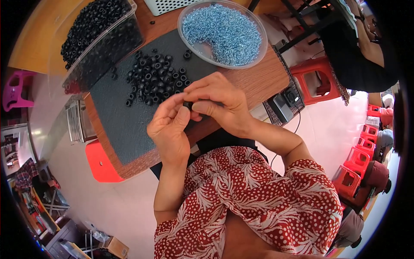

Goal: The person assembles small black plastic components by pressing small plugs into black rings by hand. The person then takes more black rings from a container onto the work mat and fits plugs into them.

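Both hands meet above the table edge: the left hand [170,125] and right hand [222,103] pinch one small black rubber ring [188,105] between their fingertips. Just beyond lies a heap of matte black rings [153,77] on a dark textured mat [116,116], near a clear round bowl [189,39] of shiny blue-silver metal pieces [222,34].

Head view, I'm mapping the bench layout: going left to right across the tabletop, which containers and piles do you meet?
Clear bin of black rings → loose pile of black rings on the dark mat → round tub of blue-silver rings → black device in a mesh tray.
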The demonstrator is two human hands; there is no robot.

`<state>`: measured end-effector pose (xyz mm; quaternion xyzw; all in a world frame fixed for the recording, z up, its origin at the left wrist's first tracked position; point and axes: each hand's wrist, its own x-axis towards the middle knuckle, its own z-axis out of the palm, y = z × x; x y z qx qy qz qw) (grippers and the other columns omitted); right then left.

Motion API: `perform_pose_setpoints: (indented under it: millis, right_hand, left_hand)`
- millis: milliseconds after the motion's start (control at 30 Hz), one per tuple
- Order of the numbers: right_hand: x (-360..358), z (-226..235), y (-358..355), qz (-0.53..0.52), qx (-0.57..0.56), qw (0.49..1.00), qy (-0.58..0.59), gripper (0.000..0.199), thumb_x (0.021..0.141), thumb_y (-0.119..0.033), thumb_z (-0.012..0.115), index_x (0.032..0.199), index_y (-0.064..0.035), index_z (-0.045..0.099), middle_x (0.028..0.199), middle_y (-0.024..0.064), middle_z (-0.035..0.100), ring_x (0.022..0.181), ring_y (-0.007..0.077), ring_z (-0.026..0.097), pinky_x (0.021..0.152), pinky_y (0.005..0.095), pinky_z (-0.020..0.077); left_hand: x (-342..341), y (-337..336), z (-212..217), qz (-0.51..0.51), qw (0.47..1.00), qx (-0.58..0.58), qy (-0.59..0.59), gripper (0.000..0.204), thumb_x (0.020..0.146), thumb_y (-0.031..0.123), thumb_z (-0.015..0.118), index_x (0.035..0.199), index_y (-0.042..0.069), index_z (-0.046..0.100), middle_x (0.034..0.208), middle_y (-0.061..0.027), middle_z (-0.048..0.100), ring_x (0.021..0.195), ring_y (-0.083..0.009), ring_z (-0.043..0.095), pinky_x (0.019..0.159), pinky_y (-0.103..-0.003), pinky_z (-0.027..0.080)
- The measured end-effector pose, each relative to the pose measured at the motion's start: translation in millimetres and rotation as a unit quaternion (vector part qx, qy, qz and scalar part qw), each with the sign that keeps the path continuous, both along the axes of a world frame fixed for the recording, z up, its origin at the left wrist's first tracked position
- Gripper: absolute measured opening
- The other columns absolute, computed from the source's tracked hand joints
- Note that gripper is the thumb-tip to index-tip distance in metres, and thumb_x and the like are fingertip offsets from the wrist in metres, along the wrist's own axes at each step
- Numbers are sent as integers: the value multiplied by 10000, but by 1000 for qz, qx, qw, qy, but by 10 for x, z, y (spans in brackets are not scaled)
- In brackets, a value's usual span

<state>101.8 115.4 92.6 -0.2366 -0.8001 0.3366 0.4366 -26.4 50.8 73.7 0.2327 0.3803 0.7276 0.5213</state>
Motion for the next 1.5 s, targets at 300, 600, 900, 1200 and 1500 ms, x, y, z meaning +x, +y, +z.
perform_pose_setpoints:
  millis: [300,600,900,1200,1500]
  right_hand:
    - [297,73,1048,-139,201,955,-166,99,697,-52,650,792,-80,659,733,62,598,732,254,535,641,359,433]
    - [81,10,1247,-70,325,883,-332,134,598,-41,623,714,-106,638,699,57,527,759,245,518,623,362,443]
    - [186,36,1314,-92,330,890,-301,98,560,-80,647,654,-90,620,698,72,549,748,259,526,636,370,446]
    - [99,39,1295,-62,336,874,-345,75,567,-50,626,630,-64,588,675,75,522,743,262,513,634,363,432]
    - [83,79,1363,-43,348,864,-361,87,622,-60,643,705,-87,632,711,63,521,772,255,513,649,367,437]
  left_hand:
    - [-102,-135,-62,-56,998,-7,3,218,838,82,608,989,-69,564,843,-174,636,651,-155,582,610,-268,483]
    - [-126,-165,-41,-49,998,-28,5,235,831,102,623,977,-73,562,826,-189,641,627,-162,586,602,-262,476]
    - [-114,-159,39,-59,998,-30,18,227,832,101,622,961,-77,567,809,-184,638,622,-161,575,609,-260,470]
    - [-124,-184,55,-61,997,-35,10,218,847,97,599,972,-79,567,815,-184,637,626,-169,572,611,-264,467]
    - [-124,-177,57,-71,997,-28,2,226,848,101,597,973,-85,565,818,-183,639,627,-169,572,613,-266,466]
